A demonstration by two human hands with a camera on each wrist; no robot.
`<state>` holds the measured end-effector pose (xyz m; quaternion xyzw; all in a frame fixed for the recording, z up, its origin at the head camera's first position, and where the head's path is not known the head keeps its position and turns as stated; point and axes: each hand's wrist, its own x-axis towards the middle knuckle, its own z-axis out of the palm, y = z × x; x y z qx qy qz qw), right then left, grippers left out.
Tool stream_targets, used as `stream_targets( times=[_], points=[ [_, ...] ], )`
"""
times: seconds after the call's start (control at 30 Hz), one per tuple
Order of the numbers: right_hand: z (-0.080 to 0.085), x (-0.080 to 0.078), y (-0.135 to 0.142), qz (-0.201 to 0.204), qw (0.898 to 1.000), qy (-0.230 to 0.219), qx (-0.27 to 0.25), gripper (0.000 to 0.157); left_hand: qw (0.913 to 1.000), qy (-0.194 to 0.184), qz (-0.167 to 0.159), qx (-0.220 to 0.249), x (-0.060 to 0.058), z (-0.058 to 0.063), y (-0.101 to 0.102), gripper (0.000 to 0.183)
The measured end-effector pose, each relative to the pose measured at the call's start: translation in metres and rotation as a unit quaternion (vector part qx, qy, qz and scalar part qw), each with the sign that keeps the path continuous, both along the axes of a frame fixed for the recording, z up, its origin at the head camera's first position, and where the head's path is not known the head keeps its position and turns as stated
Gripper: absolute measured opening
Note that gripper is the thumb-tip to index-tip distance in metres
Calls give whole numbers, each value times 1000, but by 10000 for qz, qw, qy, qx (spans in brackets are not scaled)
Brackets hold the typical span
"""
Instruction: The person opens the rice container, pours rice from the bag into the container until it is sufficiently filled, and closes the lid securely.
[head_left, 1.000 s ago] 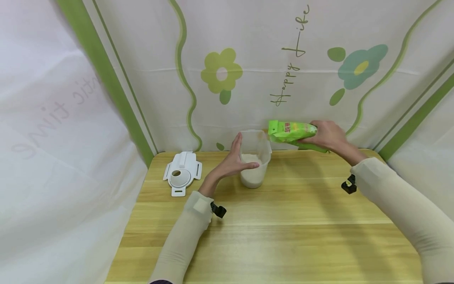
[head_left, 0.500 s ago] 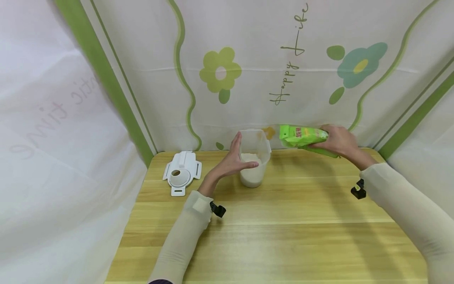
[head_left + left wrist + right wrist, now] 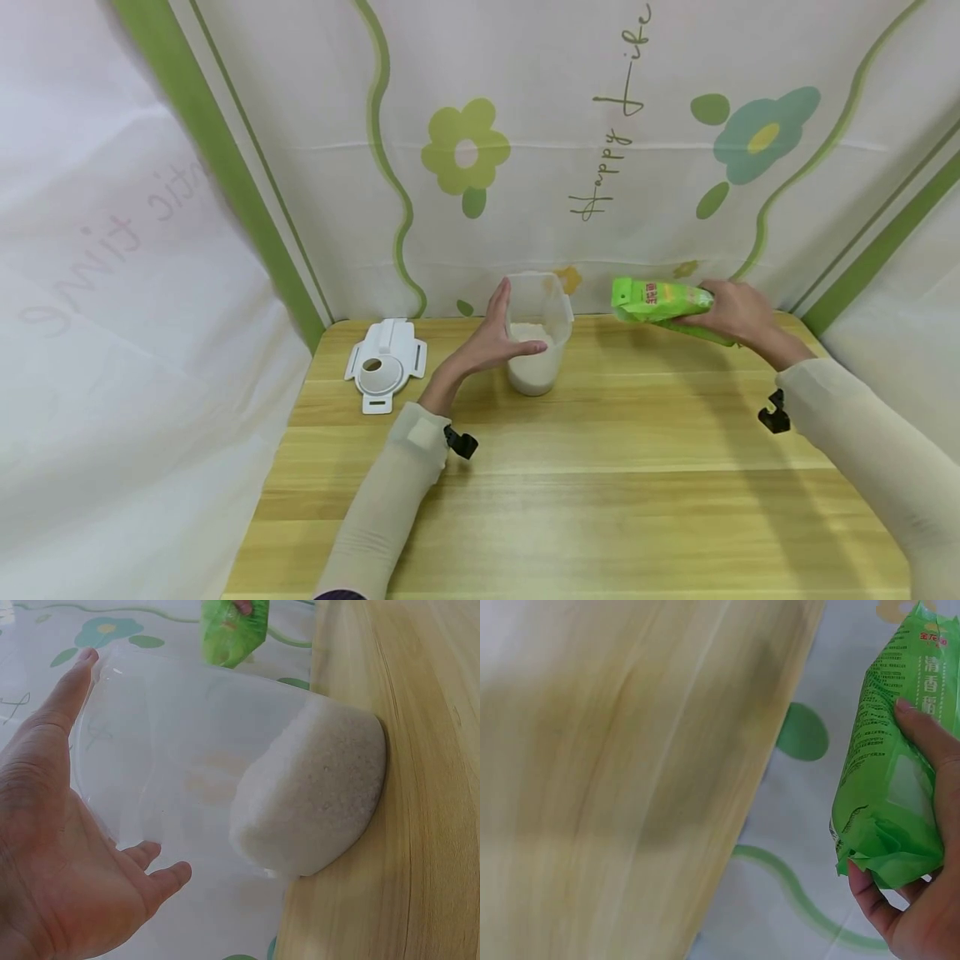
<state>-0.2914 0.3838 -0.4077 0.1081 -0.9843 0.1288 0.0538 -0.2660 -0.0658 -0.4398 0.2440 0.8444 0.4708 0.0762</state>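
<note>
Where smooth white cloth [image 3: 135,275] hangs in soft folds at the far left, a glossy yellow wood-grain tabletop [image 3: 562,500] begins beside it. Near its back left corner lies a flat white plastic piece [image 3: 393,346], with slotted tabs jutting from its sides, a straight raised ridge and a rounded dome pierced by a dark hole.

Next comes a cream, finely wrinkled left sleeve [image 3: 390,508] with a small black clip [image 3: 463,445] at the cuff. Beyond it, the person's left hand [image 3: 487,342] holds a clear plastic container [image 3: 553,308] upright on the tabletop, thumb and fingers set wide apart in a curve about its upper walls. The container widens toward its open rim; in the lower part sit fine white grains [image 3: 315,780], their matte surface sloping in the left wrist view.

To the right, apart from the container, the person's right hand [image 3: 742,312] grips a bright green, shiny plastic bag [image 3: 660,298] in the air by the tabletop's back edge, fingers clamped around it. Its film is creased, printed with red and white characters, with one flat end toward the container and the other crumpled into folds. A cream right sleeve [image 3: 855,433] follows last.
</note>
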Motion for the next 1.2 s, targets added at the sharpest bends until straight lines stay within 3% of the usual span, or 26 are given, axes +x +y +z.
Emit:
stream_targets(
  times=[0.67,0.9,1.2],
  points=[
    [-30,5,49,-11,9995,-313,-74,72,10000,-53,-10,79,-1,0,-1,138],
    [-37,9,66,104,9997,-232,26,74,9999,-39,-31,103,-1,0,-1,142],
    [-49,11,83,300,9993,40,203,64,10000,-34,-42,68,-1,0,0,135]
  ],
)
